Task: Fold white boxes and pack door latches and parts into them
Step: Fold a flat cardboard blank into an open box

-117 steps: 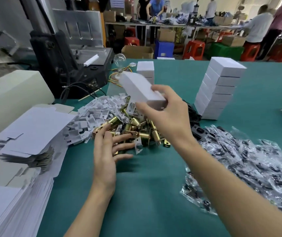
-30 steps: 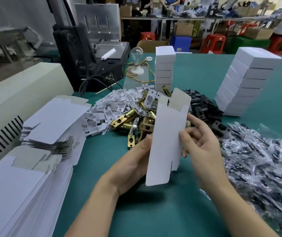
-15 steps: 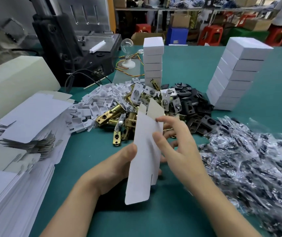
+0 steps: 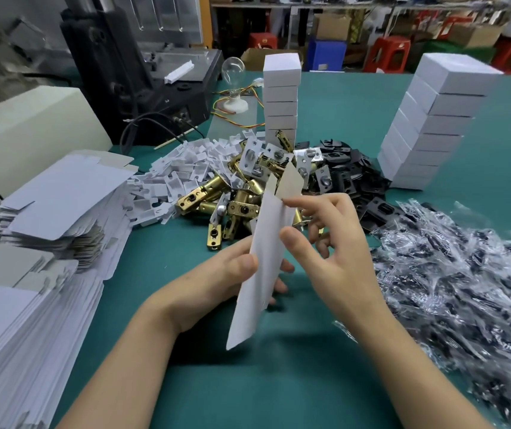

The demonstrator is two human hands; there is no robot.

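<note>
Left hand fingers are pinching the flat box blank, thumb on its near face, the rest behind. Right hand is pinching the blank's right edge, thumb in front, upper fingers touching near the top flap. Blank is standing tilted above the green worktop. Just behind it are lying brass latches; to the left, a stack of flat blanks; to the right, bagged parts. Folded boxes are standing stacked behind.
</note>
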